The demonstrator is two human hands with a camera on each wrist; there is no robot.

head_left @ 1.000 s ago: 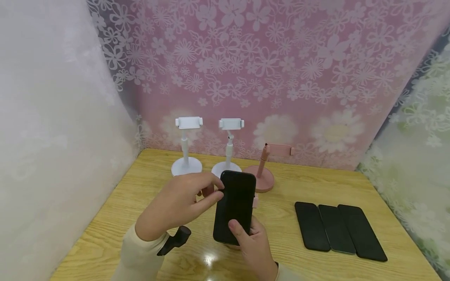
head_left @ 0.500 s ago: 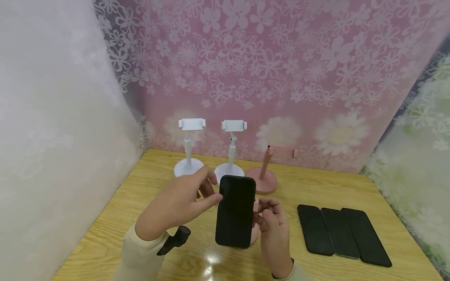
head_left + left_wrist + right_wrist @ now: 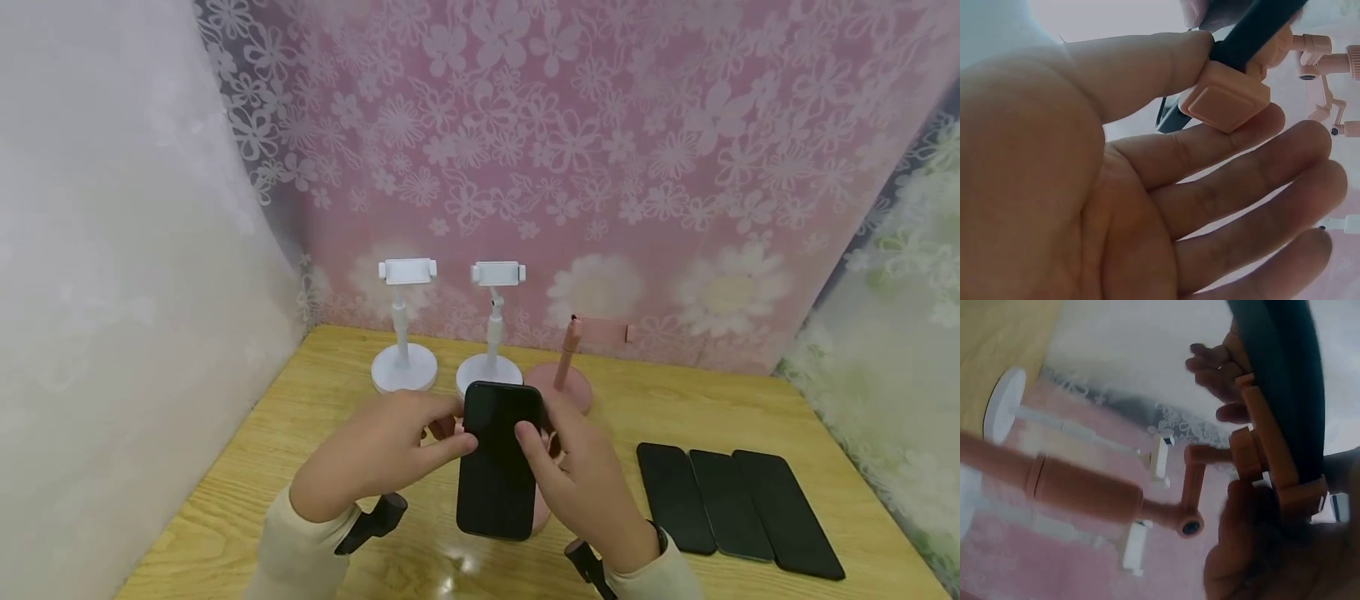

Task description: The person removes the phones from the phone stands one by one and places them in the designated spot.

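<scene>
A black smartphone [image 3: 491,483] stands upright in the clamp [image 3: 1225,100] of a near pink phone stand [image 3: 1088,487], whose base mostly hides behind it in the head view. My left hand [image 3: 386,446] pinches at the phone's left edge, thumb on the front edge and index finger against the clamp's end; its other fingers are spread in the left wrist view. My right hand [image 3: 585,479] grips the phone's right side, thumb on the screen and fingers behind it, where the right wrist view shows them dark beside the clamp.
Two white phone stands [image 3: 402,367] [image 3: 491,367] and another pink phone stand [image 3: 566,358] stand along the back of the wooden table [image 3: 337,358]. Three black phones [image 3: 678,500] [image 3: 731,508] [image 3: 787,517] lie side by side at the right. A patterned pink cloth [image 3: 480,167] hangs behind.
My right hand let go of the phone's lower part, moved to the clamp at its right side, then took hold of the upper right edge. The left hand stays at the left edge.
</scene>
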